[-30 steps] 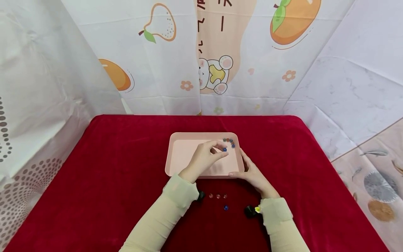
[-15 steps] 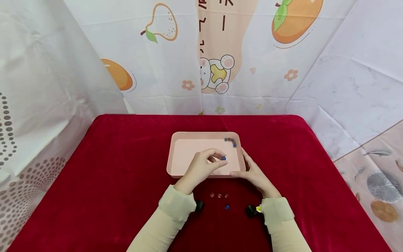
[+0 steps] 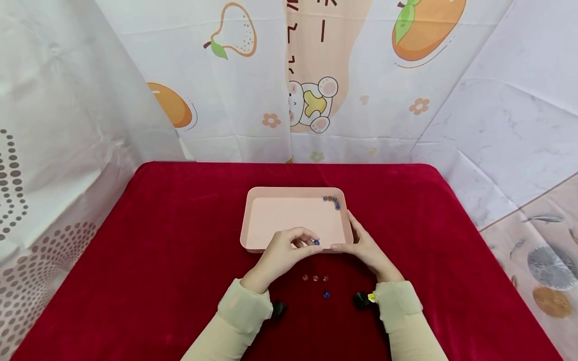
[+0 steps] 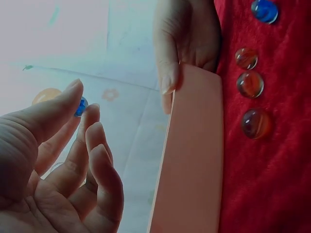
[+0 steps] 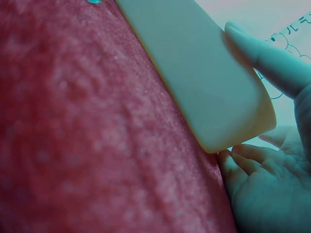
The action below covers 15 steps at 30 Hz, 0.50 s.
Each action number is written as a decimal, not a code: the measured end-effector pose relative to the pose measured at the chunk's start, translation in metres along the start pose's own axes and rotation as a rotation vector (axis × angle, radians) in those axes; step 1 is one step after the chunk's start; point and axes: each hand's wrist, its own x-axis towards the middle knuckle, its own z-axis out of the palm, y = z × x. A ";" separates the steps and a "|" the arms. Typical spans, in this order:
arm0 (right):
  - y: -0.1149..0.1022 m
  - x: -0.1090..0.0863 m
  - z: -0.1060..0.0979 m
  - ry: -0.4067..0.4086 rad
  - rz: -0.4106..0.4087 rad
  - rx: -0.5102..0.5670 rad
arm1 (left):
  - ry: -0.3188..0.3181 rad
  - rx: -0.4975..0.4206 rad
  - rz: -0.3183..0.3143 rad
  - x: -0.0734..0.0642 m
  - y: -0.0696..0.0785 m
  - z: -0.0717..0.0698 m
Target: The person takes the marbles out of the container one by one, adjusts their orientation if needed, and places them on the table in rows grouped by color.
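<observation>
Now nearer the person, left fingers point(image 4: 59, 105) pinch a blue marble point(image 4: 82, 107); right fingers point(image 5: 274, 63) grip the tray point(image 4: 197, 150).

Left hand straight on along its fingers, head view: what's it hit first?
Likely the right hand, at its thumb on the near rim of the tray. The left hand looks higher than that rim, so it might pass over; height is unclear.

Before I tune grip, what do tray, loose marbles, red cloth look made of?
Tray: likely molded plastic, matte; smooth, uniform pink walls.
Loose marbles: probably glass, glossy; translucent with inner swirls.
Red cloth: velvet-like, soft sheen; fuzzy pile up close, fiber unclear.
</observation>
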 end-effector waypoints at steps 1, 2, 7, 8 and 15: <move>0.000 0.000 0.000 0.002 0.001 -0.004 | -0.006 -0.001 0.001 -0.002 0.000 0.000; 0.000 0.001 0.000 0.001 0.000 -0.007 | -0.013 -0.001 -0.002 -0.003 0.000 -0.001; 0.000 0.001 0.000 0.001 0.002 0.002 | -0.043 -0.002 -0.008 -0.010 0.001 -0.001; 0.000 0.001 0.000 0.002 0.002 0.004 | -0.049 -0.002 -0.006 -0.011 0.001 -0.001; -0.001 0.001 0.000 0.003 0.013 -0.007 | -0.134 0.005 -0.014 -0.022 -0.004 0.003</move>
